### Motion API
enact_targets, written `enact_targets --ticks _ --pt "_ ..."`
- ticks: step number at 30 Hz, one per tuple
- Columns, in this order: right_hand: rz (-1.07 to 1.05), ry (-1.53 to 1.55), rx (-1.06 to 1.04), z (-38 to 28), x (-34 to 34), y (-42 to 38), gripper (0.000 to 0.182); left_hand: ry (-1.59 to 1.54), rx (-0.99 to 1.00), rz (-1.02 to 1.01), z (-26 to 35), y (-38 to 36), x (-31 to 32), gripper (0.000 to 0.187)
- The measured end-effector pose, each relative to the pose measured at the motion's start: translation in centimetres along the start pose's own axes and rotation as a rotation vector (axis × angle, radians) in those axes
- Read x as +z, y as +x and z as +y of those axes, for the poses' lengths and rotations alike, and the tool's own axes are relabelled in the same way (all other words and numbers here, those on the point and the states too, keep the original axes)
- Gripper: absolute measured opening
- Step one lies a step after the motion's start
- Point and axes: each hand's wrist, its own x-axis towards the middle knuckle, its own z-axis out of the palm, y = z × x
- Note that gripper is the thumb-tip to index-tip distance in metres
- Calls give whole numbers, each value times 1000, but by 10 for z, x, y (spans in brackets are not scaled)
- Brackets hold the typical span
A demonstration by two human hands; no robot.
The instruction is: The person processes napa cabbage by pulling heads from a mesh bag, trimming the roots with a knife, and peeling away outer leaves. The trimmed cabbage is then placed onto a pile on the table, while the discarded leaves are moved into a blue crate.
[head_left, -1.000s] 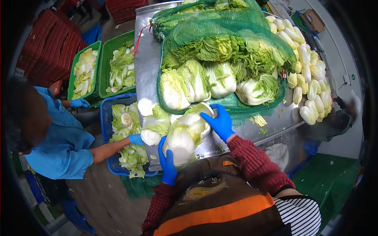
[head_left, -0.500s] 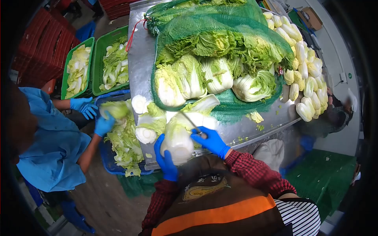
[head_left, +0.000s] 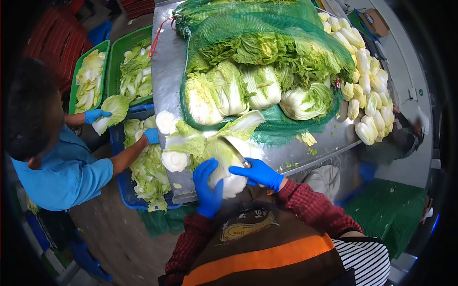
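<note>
My left hand (head_left: 208, 187), in a blue glove, grips the left side of a napa cabbage (head_left: 231, 185) at the table's near edge. My right hand (head_left: 258, 173), gloved the same, is closed around the handle of a knife (head_left: 234, 146) and rests against the cabbage's right side. The knife's curved blade points away from me over the pale green leaves. Just beyond lie loose cabbage leaves (head_left: 241, 125) and cut white cabbage ends (head_left: 174, 161).
A green mesh bag (head_left: 281, 29) of cabbages covers the metal table (head_left: 168, 62). Trimmed cabbages (head_left: 366, 90) are piled at right. At left, a co-worker (head_left: 62, 167) holds a leaf (head_left: 112, 112) beside green crates (head_left: 106, 66) and a blue bin (head_left: 119, 178) of leaves.
The cabbage has turned and shifted slightly right between my hands, and the knife has come closer over it. The co-worker has leaned in and now holds a leaf out at the left.
</note>
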Motion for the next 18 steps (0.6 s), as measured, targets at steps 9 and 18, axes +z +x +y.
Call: enact_targets --ticks 9,18 --pt "-299 340 197 45 -24 14 44 -4 -518 523 -121 2 -28 24" --pt "-306 177 135 22 -31 27 38 7 -735 -361 34 -5 -42 39"
